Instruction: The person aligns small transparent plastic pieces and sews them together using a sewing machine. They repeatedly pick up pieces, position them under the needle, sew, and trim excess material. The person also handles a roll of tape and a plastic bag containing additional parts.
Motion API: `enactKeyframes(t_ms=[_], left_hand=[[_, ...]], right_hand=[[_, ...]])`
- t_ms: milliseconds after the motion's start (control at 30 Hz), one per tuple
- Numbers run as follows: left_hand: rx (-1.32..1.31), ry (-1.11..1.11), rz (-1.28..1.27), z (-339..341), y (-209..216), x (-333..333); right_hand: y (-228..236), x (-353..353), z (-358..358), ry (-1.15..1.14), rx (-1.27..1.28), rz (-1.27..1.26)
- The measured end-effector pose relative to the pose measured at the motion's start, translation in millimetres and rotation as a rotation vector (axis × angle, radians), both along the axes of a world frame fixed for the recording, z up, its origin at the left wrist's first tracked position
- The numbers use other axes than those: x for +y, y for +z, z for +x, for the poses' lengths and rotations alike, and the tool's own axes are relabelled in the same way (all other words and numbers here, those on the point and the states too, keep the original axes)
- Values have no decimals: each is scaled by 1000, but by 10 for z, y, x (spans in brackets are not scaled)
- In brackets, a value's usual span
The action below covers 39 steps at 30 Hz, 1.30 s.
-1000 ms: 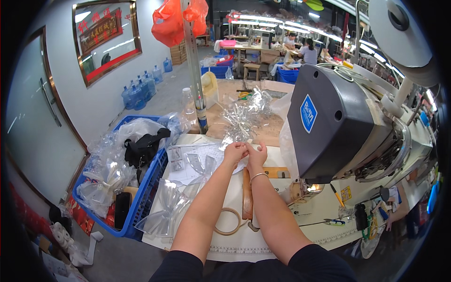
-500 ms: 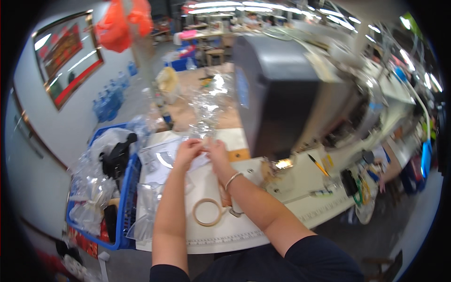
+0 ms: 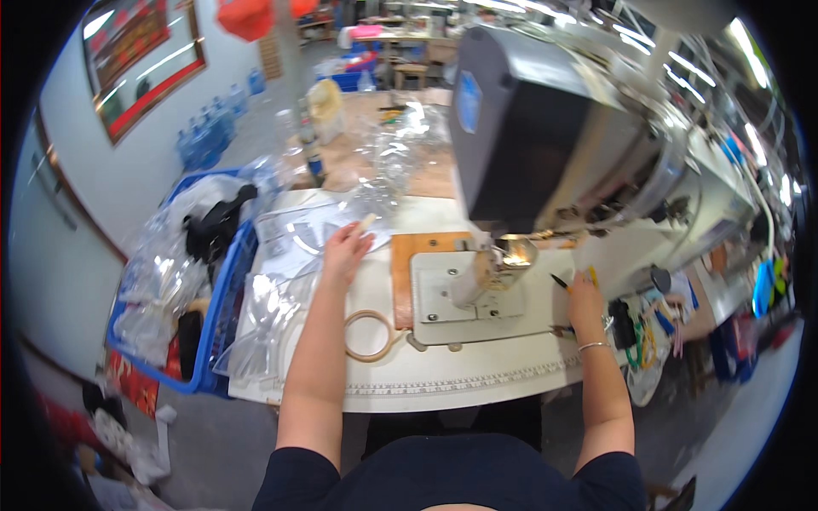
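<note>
My left hand point(image 3: 342, 254) is raised over the left of the white sewing table point(image 3: 477, 366). Between its thumb and fingers is a small pale strip point(image 3: 367, 223), close to crumpled clear plastic point(image 3: 375, 198). On the right, my right hand point(image 3: 584, 305) closes round a slim orange pen-like tool whose black end point(image 3: 558, 281) points away to the left. A roll of tan tape point(image 3: 369, 335) lies flat by my left forearm. Between my hands stands a sewing machine point(image 3: 528, 136), its lamp lit over a white plate point(image 3: 439, 294) edged with tan board point(image 3: 402, 294).
A blue basket point(image 3: 228, 315) full of clear plastic bags and black items is at the left. Along the table's front edge runs a measuring tape point(image 3: 460, 379). Scissors with coloured handles point(image 3: 645, 341) lie at the right. Water bottles point(image 3: 204, 136) line the wall.
My hands were together by the clear plastic. The right one has moved right to the orange tool and gripped it, while the left stays up with the pale strip. The view has shifted.
</note>
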<state>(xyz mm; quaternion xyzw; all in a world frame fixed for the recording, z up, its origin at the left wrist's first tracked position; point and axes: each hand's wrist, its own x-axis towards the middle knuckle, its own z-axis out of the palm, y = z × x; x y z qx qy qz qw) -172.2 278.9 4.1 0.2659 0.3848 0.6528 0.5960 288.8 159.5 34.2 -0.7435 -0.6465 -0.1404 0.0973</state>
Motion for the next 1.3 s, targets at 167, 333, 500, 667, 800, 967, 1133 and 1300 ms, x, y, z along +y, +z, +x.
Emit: enactKeyframes(t_ms=[167, 333, 500, 667, 800, 967, 1133, 1300], left_hand=[[13, -42, 1, -177, -51, -231], [3, -31, 3, -415, -84, -268], [2, -30, 32, -541, -116, -265], [16, -41, 17, -608, -118, -343], [24, -48, 12, -650, -156, -302], [-3, -28, 17, -759, -162, -285], [-21, -27, 16, -880, -176, -296], [-41, -23, 11, -1046, -242, -240]], right_hand=[[-41, -110, -240, 9, -48, 94], [36, -274, -442, 17, -35, 2], [-77, -228, -473, 102, -63, 35], [404, -788, -1070, 424, 64, 687], [374, -1429, -1863, 851, 247, 732], [517, -942, -3166, 1353, 642, 288], [347, 202, -3991, 1124, 787, 637], [-2, 985, -4380, 753, 1904, 321]])
